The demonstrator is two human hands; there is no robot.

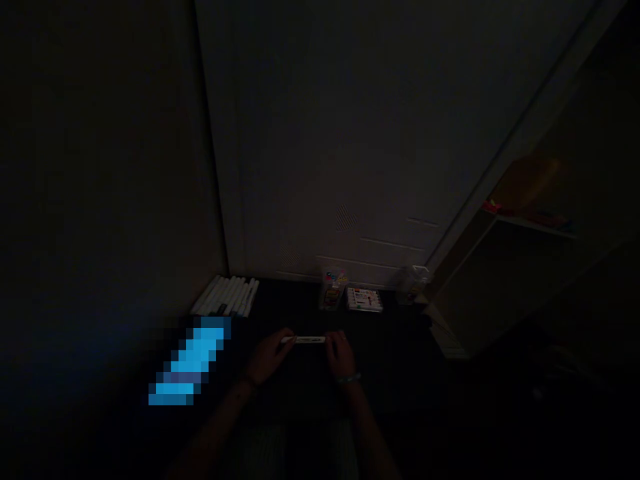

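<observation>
A white marker pen (310, 340) lies level between my two hands, just over the dark tabletop. My left hand (273, 352) is closed on its left end, fingers pinched together. At the other end, the fingers of my right hand (341, 355) are closed on the marker too. Small dark print shows on the barrel. A row of several white markers (233, 297) lies at the back left of the table. Dim light hides the finer detail of my fingers.
A clear packet with coloured print (333, 290) stands against the wall, beside a flat box of markers (365, 299). Farther right is a clear container (413, 283). A bright, blurred-out blue screen (193, 363) lies left of my hands. A shelf unit (500, 280) stands at right.
</observation>
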